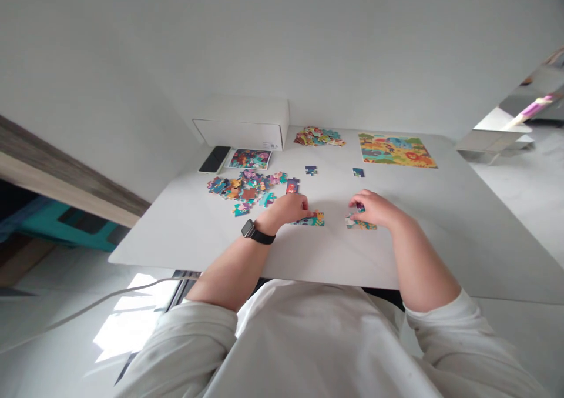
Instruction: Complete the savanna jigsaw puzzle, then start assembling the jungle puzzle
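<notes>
My left hand (291,208), with a black watch at the wrist, is curled over a short joined strip of puzzle pieces (318,219). Its fingertips press on the strip's upper edge, and part of the strip is hidden under the hand. A red and purple puzzle piece (292,186) lies just beyond those knuckles. My right hand (375,208) pinches a small dark puzzle piece (360,207) between thumb and fingers. Below it lies another joined section (366,226) in yellow, orange and teal, partly covered by the thumb. A gap of bare tabletop separates the two sections.
Loose puzzle pieces (249,185) are heaped at the left, near a picture card (250,159) and a phone (214,159). Behind stands a white box (242,130). Another pile (319,136) and an assembled animal puzzle (396,150) lie at the back. Two single pieces (311,170) (358,172) sit mid-table.
</notes>
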`<state>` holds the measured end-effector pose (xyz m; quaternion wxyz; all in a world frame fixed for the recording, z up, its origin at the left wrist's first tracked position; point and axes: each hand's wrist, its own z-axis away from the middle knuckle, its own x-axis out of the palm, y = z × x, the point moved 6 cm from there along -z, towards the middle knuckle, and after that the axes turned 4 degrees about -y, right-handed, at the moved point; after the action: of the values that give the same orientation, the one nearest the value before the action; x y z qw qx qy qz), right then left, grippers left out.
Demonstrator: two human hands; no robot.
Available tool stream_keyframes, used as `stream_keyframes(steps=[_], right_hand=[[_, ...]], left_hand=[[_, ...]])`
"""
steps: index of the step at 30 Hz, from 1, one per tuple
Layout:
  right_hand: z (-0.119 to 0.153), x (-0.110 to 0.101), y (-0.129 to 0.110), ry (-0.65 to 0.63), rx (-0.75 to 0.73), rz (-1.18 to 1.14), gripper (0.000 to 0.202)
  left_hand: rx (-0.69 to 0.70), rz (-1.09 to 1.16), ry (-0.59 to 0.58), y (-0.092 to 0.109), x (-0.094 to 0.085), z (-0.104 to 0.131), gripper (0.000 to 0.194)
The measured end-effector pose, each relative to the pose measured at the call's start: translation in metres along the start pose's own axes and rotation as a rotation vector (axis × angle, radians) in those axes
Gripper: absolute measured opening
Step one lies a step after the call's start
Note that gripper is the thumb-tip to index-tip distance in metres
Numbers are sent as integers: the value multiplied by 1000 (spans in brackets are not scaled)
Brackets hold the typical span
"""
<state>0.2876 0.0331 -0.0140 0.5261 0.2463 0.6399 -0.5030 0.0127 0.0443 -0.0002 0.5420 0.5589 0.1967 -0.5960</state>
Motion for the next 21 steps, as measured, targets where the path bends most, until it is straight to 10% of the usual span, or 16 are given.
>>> stream_keyframes(steps=[9, 21], right_hand=[[1, -2, 2, 64, 11, -3, 29], [-2, -13, -24, 184, -53, -91, 15]], left_hand=[[42, 90, 191, -10, -22, 2, 24], [-486, 176, 666, -144, -107, 61, 41]])
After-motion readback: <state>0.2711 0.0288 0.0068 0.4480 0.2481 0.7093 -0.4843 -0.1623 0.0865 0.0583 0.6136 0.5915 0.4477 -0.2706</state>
